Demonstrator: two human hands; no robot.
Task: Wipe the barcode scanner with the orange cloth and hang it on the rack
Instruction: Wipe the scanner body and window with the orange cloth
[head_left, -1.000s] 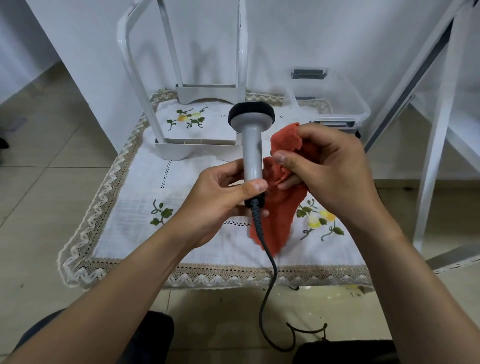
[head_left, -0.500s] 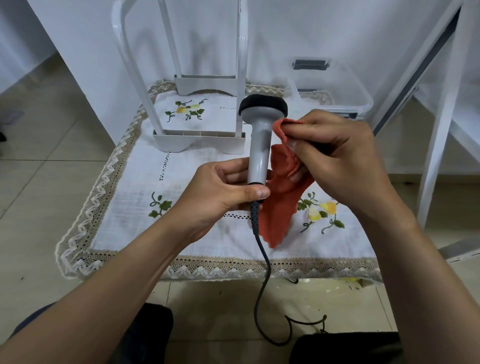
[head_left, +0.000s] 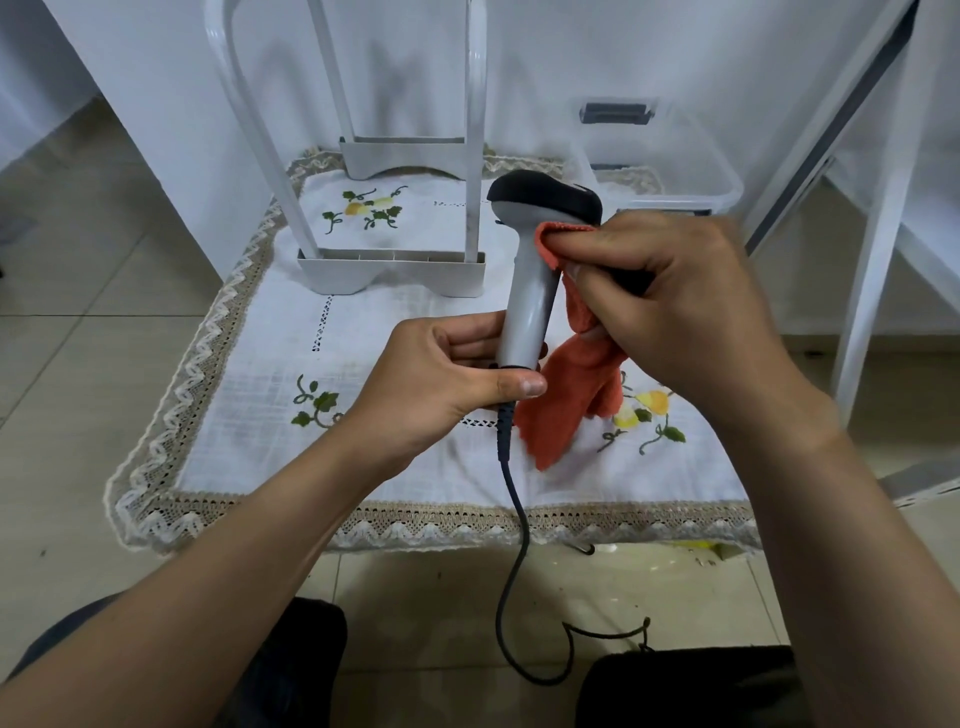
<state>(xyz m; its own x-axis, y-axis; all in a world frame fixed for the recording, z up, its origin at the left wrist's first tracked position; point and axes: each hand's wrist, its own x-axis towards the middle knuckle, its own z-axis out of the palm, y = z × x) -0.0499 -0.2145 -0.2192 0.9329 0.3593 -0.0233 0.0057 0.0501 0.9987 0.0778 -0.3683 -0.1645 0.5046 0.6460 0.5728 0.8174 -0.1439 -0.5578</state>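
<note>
A grey barcode scanner (head_left: 530, 291) with a black head stands upright above the low table, its dark cable (head_left: 511, 519) hanging to the floor. My left hand (head_left: 447, 379) grips the bottom of its handle. My right hand (head_left: 670, 301) pinches the orange cloth (head_left: 571, 400) and presses it against the scanner's neck, just under the black head. The cloth's loose end dangles to the right of the handle. The white rack (head_left: 395, 260) stands behind on the table, its top cut off by the frame.
An embroidered white tablecloth with a lace edge (head_left: 415, 525) covers the low table. A clear plastic box (head_left: 670, 171) sits at the back right. White frame legs (head_left: 872, 260) rise at the right. Tiled floor surrounds the table, and my knees show at the bottom.
My right hand has slid the cloth up the handle from its middle to the neck under the head. The scanner now tilts a little to the right in my left hand.
</note>
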